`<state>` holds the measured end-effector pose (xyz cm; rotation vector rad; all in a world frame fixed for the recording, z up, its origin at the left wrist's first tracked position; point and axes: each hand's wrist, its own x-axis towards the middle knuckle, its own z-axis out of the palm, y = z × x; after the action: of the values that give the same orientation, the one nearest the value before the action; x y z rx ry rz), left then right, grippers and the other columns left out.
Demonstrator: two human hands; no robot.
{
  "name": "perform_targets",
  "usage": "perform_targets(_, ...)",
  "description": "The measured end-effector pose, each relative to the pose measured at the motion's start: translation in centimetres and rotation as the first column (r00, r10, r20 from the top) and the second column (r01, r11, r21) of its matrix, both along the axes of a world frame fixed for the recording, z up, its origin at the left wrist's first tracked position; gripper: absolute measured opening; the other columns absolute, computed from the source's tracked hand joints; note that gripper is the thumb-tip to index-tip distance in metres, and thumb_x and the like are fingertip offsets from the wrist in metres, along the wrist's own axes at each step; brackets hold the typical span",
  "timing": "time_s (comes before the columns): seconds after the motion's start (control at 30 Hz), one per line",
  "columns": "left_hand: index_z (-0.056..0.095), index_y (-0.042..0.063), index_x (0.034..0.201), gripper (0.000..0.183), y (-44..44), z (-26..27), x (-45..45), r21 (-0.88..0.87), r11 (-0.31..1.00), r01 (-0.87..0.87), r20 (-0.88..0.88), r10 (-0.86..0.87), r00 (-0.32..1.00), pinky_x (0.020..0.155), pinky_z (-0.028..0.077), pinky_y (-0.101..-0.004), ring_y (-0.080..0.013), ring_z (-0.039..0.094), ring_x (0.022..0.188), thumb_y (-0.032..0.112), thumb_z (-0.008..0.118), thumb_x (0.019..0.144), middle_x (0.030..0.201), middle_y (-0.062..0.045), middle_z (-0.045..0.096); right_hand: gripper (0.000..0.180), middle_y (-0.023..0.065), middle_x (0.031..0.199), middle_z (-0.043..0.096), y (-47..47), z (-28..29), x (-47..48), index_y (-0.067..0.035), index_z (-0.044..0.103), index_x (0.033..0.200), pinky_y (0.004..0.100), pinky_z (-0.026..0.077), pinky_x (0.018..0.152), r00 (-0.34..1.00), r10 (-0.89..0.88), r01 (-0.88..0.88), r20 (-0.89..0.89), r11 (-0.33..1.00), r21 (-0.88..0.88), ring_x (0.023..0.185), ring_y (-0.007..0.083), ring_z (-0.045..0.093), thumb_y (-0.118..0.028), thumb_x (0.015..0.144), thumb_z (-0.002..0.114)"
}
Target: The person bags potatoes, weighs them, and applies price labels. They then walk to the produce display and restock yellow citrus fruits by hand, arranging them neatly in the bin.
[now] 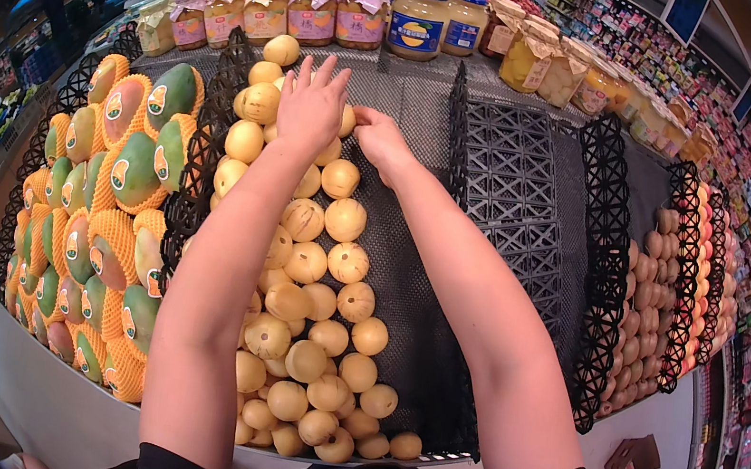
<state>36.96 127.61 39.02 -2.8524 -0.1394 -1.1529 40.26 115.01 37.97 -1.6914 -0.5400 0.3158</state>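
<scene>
Small round yellow fruits, apparently pepino melons, are heaped in a long sloping strip before me, several with dark streaks. At the upper part of the heap, my left hand lies palm down with its fingers spread, covering some of the fruits. Just to its right, my right hand has bent fingers, their tips at the edge of one yellow fruit. Whether those fingers grip it cannot be seen. Bare dark mesh matting shows under my right forearm.
A black lattice divider separates the fruits from mangoes in foam nets. Lattice dividers also stand at right, beside a black plastic grid. Jars line the back; kiwifruit lie far right. A cardboard box sits low right.
</scene>
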Motion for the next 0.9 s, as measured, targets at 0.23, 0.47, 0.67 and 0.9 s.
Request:
perform_targets(0.23, 0.037, 0.019, 0.138, 0.052, -1.3, -0.7, -2.0, 0.266, 0.964, -0.004, -0.247, 0.073, 0.966, 0.11, 0.015, -0.0515, -0.0294, 0.018, 0.137, 0.045, 0.038, 0.093, 0.144, -0.007, 0.033, 0.03, 0.0116, 0.103, 0.065, -10.0, 5.1, -8.3, 0.001, 0.058, 0.113, 0.0288, 0.048, 0.083, 0.746, 0.029, 0.126, 0.666, 0.975, -0.183, 0.096, 0.0196, 0.061, -0.014, 0.088, 0.052)
perform_targets(0.47, 0.04, 0.015, 0.136, 0.054, -5.0, -3.8, -4.0, -0.04, 0.915, 0.4, -0.059, -0.402, 0.914, 0.109, 0.02, -0.0437, -0.0304, 0.025, 0.135, 0.048, 0.038, 0.094, 0.142, -0.015, 0.034, 0.024, 0.0113, 0.103, 0.054, -30.6, -1.2, -21.4, -0.003, 0.056, 0.109, 0.0325, 0.045, 0.083, 0.802, -0.049, 0.378, 0.596, 0.814, -0.441, 0.097, 0.0259, 0.054, -0.007, 0.085, 0.056)
perform_targets(0.67, 0.013, -0.003, 0.142, 0.086, -19.1, -5.1, -15.1, -0.952, 0.231, 0.2, -0.073, -0.809, 0.583, 0.106, 0.027, -0.0348, -0.031, 0.034, 0.13, 0.053, 0.049, 0.088, 0.138, -0.025, 0.035, 0.063, 0.0204, 0.124, 0.043, -39.8, -10.8, -20.7, -0.01, 0.031, 0.138, 0.0409, 0.042, 0.092, 0.807, -0.312, 0.591, 0.502, 0.424, -0.686, 0.117, 0.0354, 0.043, -0.035, 0.087, 0.058)
perform_targets(0.9, 0.007, 0.002, 0.144, 0.081, -22.4, -6.0, -16.1, -0.998, -0.062, -0.025, 0.03, -0.747, 0.664, 0.107, 0.025, -0.0336, -0.0261, 0.035, 0.128, 0.032, 0.056, 0.086, 0.14, -0.019, 0.033, 0.083, 0.0177, 0.107, 0.043, -37.8, -13.0, -19.8, -0.014, 0.027, 0.141, 0.041, 0.046, 0.083, 0.775, -0.286, 0.631, 0.563, 0.295, -0.718, 0.098, 0.0347, 0.047, -0.045, 0.075, 0.068)
